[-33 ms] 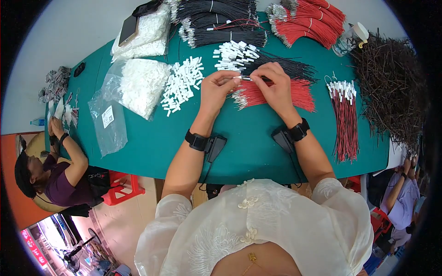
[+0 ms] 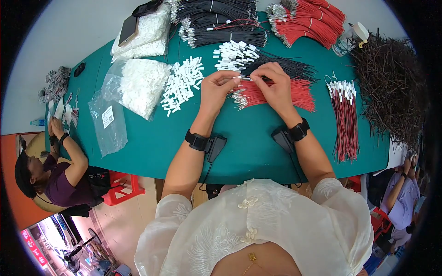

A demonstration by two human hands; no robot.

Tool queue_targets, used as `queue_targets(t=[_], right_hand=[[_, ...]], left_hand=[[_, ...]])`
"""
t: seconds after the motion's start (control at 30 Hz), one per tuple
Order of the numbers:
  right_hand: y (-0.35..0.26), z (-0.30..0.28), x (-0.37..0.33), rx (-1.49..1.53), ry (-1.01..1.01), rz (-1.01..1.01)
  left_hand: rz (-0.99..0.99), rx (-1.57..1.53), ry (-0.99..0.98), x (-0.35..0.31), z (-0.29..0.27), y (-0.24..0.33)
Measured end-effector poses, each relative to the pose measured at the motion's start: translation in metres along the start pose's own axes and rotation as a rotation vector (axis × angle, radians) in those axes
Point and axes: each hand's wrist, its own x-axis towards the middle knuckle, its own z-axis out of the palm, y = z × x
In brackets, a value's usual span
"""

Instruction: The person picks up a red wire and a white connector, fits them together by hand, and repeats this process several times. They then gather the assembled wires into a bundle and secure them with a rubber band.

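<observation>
My left hand [image 2: 219, 89] pinches a small white connector housing [image 2: 238, 77] between thumb and fingertips. Facing it, my right hand [image 2: 275, 86] is closed on a thin wire whose end meets the housing; fingers hide most of this wire. Beneath both hands lies a bundle of red wires [image 2: 276, 95] with bare metal tips toward the left. Just beyond, black wires [image 2: 287, 69] carry white housings [image 2: 237, 56] on their left ends. Loose white housings [image 2: 183, 85] are spread to the left of my left hand.
Left are a plastic bag of housings [image 2: 145, 85] and a clear bag [image 2: 109, 124]. Black bundles [image 2: 221, 20], red bundles [image 2: 308, 20] and a jar [image 2: 348, 40] stand at the back. Red-black wires with housings [image 2: 345, 122] and a dark wire heap [image 2: 391, 87] lie right. Co-workers sit both sides.
</observation>
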Motion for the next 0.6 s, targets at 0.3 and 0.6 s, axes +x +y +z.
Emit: queue_targets(t=[0.3,0.6], right_hand=[[0.0026,0.0025,0.0001,0.040,0.022,0.005],[-0.0002,0.0005,0.0004,0.012,0.000,-0.032]], left_hand=[[0.006,0.001,0.016,-0.0003,0.0008,0.0005],[-0.014,0.022,-0.003,-0.0019,0.0025,0.0039]])
